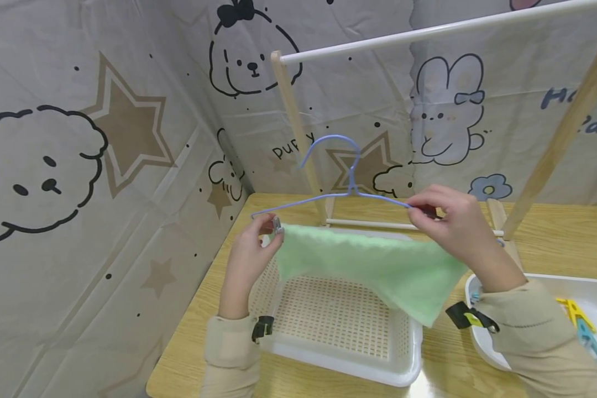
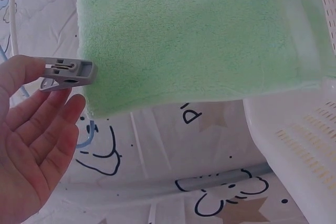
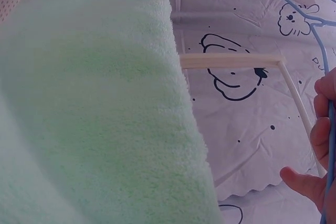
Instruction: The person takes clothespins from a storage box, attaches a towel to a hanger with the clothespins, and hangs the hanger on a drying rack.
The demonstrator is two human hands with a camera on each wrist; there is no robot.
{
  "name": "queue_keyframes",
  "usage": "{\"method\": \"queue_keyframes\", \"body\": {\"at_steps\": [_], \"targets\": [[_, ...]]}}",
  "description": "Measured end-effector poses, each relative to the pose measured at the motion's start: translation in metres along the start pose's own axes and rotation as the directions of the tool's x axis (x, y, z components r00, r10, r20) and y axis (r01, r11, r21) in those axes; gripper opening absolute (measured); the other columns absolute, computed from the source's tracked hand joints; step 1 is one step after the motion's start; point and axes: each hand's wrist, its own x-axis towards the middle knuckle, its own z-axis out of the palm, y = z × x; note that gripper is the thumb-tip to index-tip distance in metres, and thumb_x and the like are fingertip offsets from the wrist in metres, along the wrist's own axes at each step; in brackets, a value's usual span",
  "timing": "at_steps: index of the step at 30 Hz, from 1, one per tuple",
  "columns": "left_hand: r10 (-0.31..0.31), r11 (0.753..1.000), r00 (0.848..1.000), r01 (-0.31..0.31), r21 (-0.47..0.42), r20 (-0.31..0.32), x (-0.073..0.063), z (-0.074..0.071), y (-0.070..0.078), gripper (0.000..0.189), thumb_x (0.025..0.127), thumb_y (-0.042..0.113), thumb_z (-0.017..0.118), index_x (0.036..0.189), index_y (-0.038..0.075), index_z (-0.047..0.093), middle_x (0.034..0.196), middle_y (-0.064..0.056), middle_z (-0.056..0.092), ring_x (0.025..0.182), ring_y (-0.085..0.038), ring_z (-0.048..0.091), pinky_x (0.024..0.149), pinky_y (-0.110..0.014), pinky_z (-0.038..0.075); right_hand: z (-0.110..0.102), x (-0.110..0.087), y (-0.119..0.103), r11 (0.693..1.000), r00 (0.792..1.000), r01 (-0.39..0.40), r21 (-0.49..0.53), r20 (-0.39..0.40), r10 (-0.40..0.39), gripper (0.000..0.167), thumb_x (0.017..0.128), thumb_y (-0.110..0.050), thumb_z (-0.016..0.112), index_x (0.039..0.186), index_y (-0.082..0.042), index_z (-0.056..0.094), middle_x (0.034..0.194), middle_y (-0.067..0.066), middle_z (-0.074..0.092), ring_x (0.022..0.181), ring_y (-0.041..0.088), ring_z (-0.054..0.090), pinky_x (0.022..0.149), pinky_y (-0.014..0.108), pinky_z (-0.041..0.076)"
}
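My left hand pinches a grey clothespin between thumb and fingers. The clip's tip meets the edge of a light green towel, near the left end of a blue wire hanger. Whether it grips the cloth cannot be made out. On the other side, my right hand holds the right arm of the hanger, fingers wrapped about the wire. A small dark thing by those fingers is mostly hidden. The towel hangs below the hanger, its lower right corner drooping lowest.
Beneath the towel stands a white perforated basket. A wooden rack with a white top bar rises behind it. At the right, a white tub contains yellow and blue clothespins. Printed cloth lines the left and back.
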Motion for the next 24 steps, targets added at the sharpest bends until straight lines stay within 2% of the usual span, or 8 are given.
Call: {"method": "queue_keyframes", "body": {"at_steps": [24], "targets": [[0.085,0.996,0.996,-0.085,-0.005,-0.023,-0.001,0.002,0.004,0.036,0.081,0.013,0.064,0.116,0.005,0.056,0.103,-0.006,0.063,0.091,-0.018,0.058,0.074,-0.036,0.046,-0.026,-0.005,0.006,0.998,1.0,-0.004,-0.07,-0.016,0.003,0.015,0.065,0.012,0.064,0.073,-0.001,0.066,0.068,0.001,0.058,0.061,0.002,0.043,0.053,0.011,0.035]]}}
